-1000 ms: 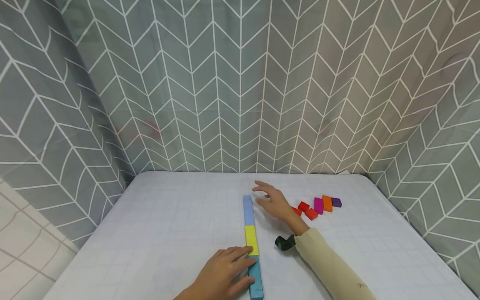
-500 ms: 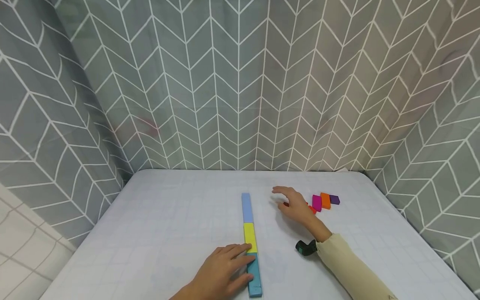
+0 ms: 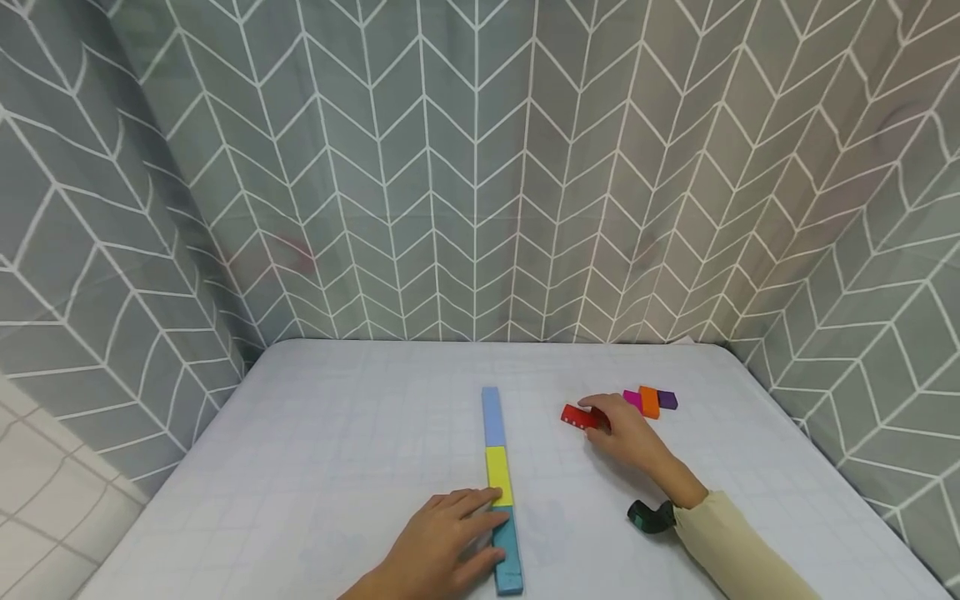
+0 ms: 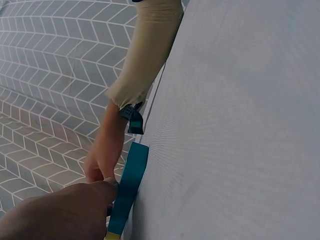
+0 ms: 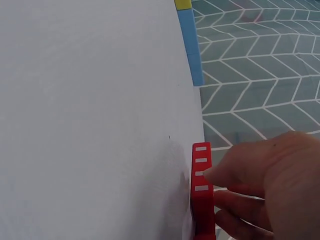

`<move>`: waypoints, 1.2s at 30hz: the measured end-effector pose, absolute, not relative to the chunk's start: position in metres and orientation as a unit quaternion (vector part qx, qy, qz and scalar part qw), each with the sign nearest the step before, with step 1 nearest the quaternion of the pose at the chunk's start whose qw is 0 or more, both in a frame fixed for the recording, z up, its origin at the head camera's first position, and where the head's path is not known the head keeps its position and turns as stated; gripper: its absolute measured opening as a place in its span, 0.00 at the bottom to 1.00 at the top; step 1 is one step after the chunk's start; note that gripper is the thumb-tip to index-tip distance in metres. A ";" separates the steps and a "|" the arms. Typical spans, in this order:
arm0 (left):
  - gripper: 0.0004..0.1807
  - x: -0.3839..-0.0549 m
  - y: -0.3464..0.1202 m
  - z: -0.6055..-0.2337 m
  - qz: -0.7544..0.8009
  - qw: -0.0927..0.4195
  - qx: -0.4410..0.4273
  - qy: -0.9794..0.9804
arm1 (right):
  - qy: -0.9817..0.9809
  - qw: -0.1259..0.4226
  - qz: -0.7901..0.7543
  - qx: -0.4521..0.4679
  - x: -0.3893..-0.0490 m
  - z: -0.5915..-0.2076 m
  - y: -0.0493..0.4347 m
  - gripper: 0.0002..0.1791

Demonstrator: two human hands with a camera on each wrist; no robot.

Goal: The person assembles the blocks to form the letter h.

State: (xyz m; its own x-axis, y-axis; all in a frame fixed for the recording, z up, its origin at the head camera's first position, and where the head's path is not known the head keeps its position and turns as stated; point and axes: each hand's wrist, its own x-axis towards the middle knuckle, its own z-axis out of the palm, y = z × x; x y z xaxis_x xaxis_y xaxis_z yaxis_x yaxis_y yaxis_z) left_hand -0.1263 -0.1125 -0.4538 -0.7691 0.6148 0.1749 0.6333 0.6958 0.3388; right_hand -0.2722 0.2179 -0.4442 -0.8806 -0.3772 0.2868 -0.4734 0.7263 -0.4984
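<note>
A straight row of blocks runs away from me: teal, yellow and light blue. My left hand lies along the row's left side, its fingertips resting on the yellow and teal blocks. The teal block also shows beside that hand in the left wrist view. Farther right, my right hand pinches a red block between thumb and fingers. In the right wrist view, white rectangles line the side of this red block under the thumb; the fingers are behind it.
Just beyond the right hand, magenta, orange and purple blocks sit side by side. A dark wrist device sticks out by the right sleeve. Grey patterned curtains enclose the white table.
My right hand has moved right, from beside the light blue block to the red blocks, and has taken hold of one. My left hand has stayed on the row.
</note>
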 end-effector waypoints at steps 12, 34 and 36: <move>0.27 -0.126 -0.112 -0.456 -0.188 0.033 -0.342 -0.920 | -0.918 0.083 0.299 0.248 -0.269 -0.452 0.217 0.15; 0.28 -0.128 -0.111 -0.458 -0.228 0.000 -0.351 -0.908 | -0.896 0.070 0.317 0.304 -0.255 -0.451 0.196 0.16; 0.29 -0.127 -0.111 -0.457 -0.225 -0.006 -0.344 -0.912 | -0.892 0.065 0.321 0.311 -0.254 -0.452 0.193 0.15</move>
State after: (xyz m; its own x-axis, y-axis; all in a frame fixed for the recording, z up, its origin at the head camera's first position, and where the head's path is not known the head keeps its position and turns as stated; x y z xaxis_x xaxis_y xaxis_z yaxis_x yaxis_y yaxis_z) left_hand -0.1274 -0.1112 -0.4572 -0.7632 0.6300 0.1434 0.6245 0.6625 0.4136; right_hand -0.2539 0.1927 -0.4519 -0.7979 -0.5132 0.3161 -0.5970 0.6006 -0.5318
